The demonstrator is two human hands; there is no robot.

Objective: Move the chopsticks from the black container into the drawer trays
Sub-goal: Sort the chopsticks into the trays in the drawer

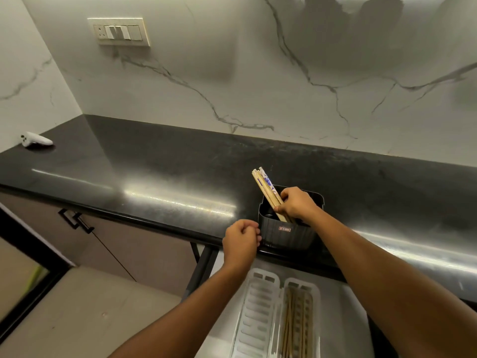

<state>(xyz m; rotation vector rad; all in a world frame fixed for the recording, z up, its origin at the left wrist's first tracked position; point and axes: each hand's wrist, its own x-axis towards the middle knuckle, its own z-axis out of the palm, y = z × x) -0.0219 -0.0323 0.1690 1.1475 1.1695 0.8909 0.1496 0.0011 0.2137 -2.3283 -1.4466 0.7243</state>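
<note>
Far left on my view, a white controller (36, 139) lies on the black counter (160, 171), near the corner. Above it, on the marble wall (258, 86), I see a switch plate (119, 31). Below the counter edge there is a cabinet door with a black handle (75, 220).

Moving right, my left hand (241, 241) is curled into a loose fist at the counter's front edge, just beside the left wall of the container (289, 235). I see nothing held in it; the fingers are folded in, and I cannot tell whether they touch the container.

The container stands upright on the counter near its front edge, with a small label on its ribbed front. My right hand (296, 205) is over its opening, fingers closed around a bundle of chopsticks (265, 191). The sticks lean up and to the left out of the container, lower ends still inside; one has a blue-patterned wrapper.

Below, in the open drawer (343, 319), two white slotted trays lie side by side. The left tray (258, 313) shows only its ribs. The right tray (313, 288) holds several chopsticks lying lengthwise.
</note>
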